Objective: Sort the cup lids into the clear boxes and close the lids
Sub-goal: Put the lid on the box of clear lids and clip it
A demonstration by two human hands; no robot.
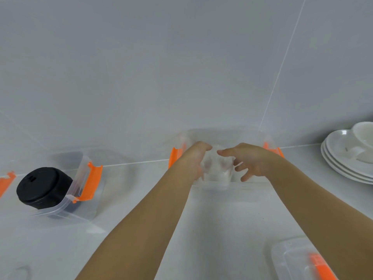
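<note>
Left hand (194,158) curled around blurry clear lids (217,168), grip unclear; right hand (250,160) spread. Two clear boxes (226,138), one black stack (43,185).

A: Colours, quick?
B: Black cup lids (45,185) in a clear box (77,179) w/ orange latch (91,179), left side.
A: Middle box?
B: Clear box (217,174) too, orange latches both ends. Contents look clear, blurry tho.
A: Rest?
B: White plates (343,156) on the right, pale grey counter (222,219), grey wall tiles (141,67) w/ white grout.
</note>
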